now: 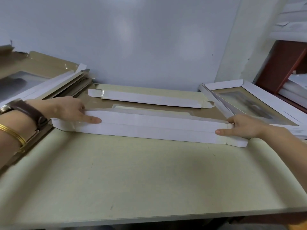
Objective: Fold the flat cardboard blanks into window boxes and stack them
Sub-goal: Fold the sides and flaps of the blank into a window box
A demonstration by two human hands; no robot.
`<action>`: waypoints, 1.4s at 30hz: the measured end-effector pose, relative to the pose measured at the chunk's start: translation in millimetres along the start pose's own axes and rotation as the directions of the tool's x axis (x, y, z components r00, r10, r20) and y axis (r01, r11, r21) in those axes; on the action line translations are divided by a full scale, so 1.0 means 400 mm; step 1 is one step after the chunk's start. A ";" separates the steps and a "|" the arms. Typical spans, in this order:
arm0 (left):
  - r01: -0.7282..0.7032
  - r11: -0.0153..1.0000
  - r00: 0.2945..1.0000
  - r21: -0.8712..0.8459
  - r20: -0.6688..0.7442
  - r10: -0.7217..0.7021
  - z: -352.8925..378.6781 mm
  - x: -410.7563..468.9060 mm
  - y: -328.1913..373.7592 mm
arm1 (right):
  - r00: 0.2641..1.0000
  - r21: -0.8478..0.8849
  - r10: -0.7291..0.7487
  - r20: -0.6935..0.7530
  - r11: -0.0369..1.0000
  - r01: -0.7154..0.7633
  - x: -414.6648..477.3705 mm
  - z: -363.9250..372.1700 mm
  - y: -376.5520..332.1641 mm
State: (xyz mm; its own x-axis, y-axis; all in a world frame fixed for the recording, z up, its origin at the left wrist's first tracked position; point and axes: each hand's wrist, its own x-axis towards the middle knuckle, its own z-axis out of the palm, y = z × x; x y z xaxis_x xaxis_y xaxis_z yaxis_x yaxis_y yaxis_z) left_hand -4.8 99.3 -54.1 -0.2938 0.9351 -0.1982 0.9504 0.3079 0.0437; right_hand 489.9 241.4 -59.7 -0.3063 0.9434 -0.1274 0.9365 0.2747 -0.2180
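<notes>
Two hands pressed down the near long flap of a flat white-and-brown cardboard blank with a clear window [149, 123] lying mid-way across the pale green surface [149, 176]: the left hand [69, 108] flat, fingers extended on the flap's left end, the right hand [244, 126] pinching its right corner. Unfolded blanks [49, 78] lay at left, finished white window boxes [255, 103] stacked at right. A clean crease likely called for even pressure along the whole score before tucking the end tabs.
</notes>
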 end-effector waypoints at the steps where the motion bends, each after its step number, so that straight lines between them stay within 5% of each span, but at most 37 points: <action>1: 0.004 1.000 1.000 0.006 0.000 -0.004 0.001 0.000 -0.003 | 1.000 -0.003 -0.004 -0.003 1.000 0.004 0.001 0.001 0.000; 14: -0.025 0.986 0.981 0.166 -0.186 0.057 0.064 0.036 -0.013 | 0.997 -0.181 0.051 -0.058 0.982 -0.061 0.044 0.065 0.015; 20: -0.257 0.950 0.880 0.178 -0.364 0.306 0.103 0.020 0.006 | 0.989 -0.248 -0.004 -0.150 0.968 -0.034 0.028 0.096 0.003; 25: -0.454 0.883 0.873 -0.116 -0.257 0.415 0.145 -0.022 0.132 | 0.963 -0.261 -0.213 -0.167 0.951 0.165 0.004 0.143 -0.125; 31: -0.360 0.927 0.930 -0.103 -0.117 0.349 0.192 -0.001 0.302 | 0.913 -0.050 -0.385 -0.136 0.923 0.382 0.015 0.254 -0.348; 36: -0.353 0.935 0.930 -0.002 -0.112 0.351 0.227 0.011 0.351 | 0.910 0.021 -0.411 -0.051 0.911 0.413 0.024 0.311 -0.495; 42: -0.335 0.942 0.937 0.035 -0.092 0.337 0.227 0.016 0.343 | 0.926 0.009 -0.373 0.048 0.928 0.373 0.021 0.311 -0.472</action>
State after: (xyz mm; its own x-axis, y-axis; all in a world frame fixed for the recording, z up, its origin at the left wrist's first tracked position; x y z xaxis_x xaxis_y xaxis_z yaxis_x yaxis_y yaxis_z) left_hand 132.8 131.5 -138.4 0.0353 0.9961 -0.0807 0.9969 -0.0294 0.0729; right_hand 289.3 174.2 -139.7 -0.6417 0.7625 -0.0833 0.7528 0.6052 -0.2589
